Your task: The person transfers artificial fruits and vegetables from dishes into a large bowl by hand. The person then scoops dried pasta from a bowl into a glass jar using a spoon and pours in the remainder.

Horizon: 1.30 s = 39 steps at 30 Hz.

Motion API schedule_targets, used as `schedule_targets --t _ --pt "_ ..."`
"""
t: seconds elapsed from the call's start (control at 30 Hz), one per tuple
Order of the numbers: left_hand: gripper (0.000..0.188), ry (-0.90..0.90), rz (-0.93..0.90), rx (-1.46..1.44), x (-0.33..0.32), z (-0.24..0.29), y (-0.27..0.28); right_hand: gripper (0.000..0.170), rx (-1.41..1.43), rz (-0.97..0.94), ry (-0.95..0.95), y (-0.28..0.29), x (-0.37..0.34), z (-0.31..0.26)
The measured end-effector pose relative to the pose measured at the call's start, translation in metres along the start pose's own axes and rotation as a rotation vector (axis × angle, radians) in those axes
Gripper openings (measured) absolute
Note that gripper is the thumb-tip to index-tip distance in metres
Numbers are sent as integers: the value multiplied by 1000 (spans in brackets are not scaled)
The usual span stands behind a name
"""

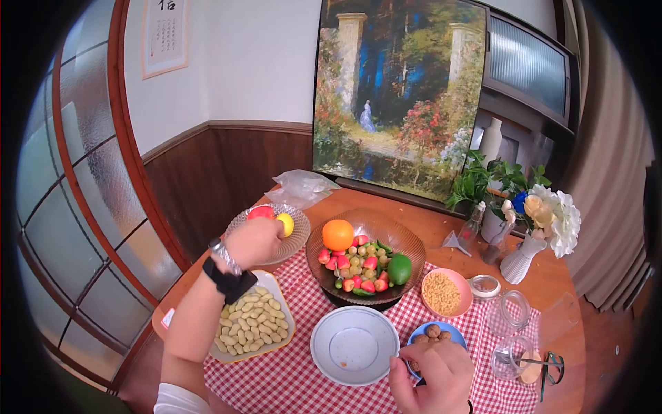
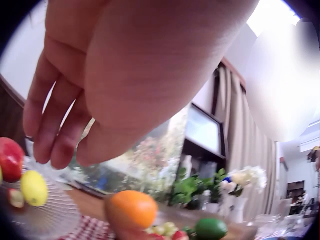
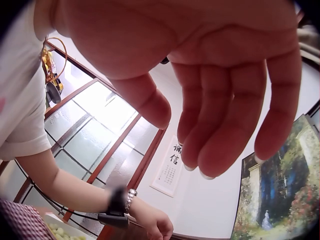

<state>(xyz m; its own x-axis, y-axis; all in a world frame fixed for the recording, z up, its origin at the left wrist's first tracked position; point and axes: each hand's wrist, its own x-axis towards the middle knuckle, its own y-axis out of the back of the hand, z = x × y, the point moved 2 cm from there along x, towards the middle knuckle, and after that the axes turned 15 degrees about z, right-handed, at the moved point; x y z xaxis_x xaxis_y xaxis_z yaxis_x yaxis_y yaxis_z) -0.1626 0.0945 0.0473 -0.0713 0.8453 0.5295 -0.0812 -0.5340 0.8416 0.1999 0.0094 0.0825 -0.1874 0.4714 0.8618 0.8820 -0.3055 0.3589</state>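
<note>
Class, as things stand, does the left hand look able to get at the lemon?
Probably yes. The left hand, apparently empty with its fingers loose, is over the glass plate close to the lemon. The red fruit lies beside the lemon, and nothing visible covers its top.

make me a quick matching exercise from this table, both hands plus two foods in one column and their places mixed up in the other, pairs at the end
Column one
1. left hand
2. orange
3. right hand
4. peanuts

Column two
A. in the white dish
B. nearest the walnuts
C. nearest the glass plate
D. in the big brown bowl

Right pairs
1-C, 2-D, 3-B, 4-A
</note>
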Motion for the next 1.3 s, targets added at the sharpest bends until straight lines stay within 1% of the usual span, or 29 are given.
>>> schedule_targets --t 0.03,0.1,0.13,0.17,0.2,0.23,0.33,0.43,0.5,0.53,0.57,0.6,0.63,0.7,0.73,0.97,1.03,1.07,1.1,1.17,1.23,1.3 --pt "14 -6 1 2 6 -19 -13 14 2 -2 1 0 0 0" --pt "15 111 -91 127 14 -51 -38 13 -4 -4 6 0 0 0" --pt "15 110 -90 128 15 -64 -53 13 -10 -12 13 0 1 0" --pt "16 72 -136 141 15 -74 -69 13 -11 -12 14 -1 1 0" --pt "16 34 -183 153 16 -78 -79 13 -1 -14 26 -1 1 1" --pt "16 35 -183 151 18 -82 -88 14 8 -18 38 -3 1 1" --pt "21 37 -267 274 22 -81 -105 14 18 -33 41 -8 -1 4" --pt "23 71 -252 244 21 -84 -117 14 15 -38 46 -8 0 4" --pt "24 75 -231 282 17 -87 -129 14 12 -45 51 -7 0 4" --pt "21 83 -195 279 15 -89 -134 14 12 -53 52 -7 -1 5" --pt "19 92 -160 277 15 -88 -134 14 12 -51 51 -8 -1 5" --pt "18 113 -163 259 14 -85 -131 14 11 -53 56 -10 -1 6" --pt "18 113 -163 261 13 -88 -132 15 11 -56 61 -11 -1 7" --pt "19 184 -121 217 9 -93 -131 15 0 -69 56 -12 -1 7" --pt "19 181 -119 220 8 -94 -131 15 -13 -81 52 -12 -2 7" --pt "27 228 -152 227 0 -58 -98 17 10 -84 65 -20 -6 7" --pt "30 235 -156 219 -2 -52 -94 9 -5 -192 42 -25 -7 8" --pt "32 281 -74 158 -1 -55 -103 9 -13 -192 45 -29 -8 9" --pt "32 281 -71 152 -3 -46 -97 10 -1 -178 64 -33 -11 12" --pt "33 248 161 -132 -8 -7 -64 12 13 -161 80 -40 -15 13" --pt "32 233 255 -473 -15 28 -38 12 178 -201 -43 -46 -16 12" --pt "36 269 242 -819 -26 71 -4 13 206 -198 -65 -51 -17 10"
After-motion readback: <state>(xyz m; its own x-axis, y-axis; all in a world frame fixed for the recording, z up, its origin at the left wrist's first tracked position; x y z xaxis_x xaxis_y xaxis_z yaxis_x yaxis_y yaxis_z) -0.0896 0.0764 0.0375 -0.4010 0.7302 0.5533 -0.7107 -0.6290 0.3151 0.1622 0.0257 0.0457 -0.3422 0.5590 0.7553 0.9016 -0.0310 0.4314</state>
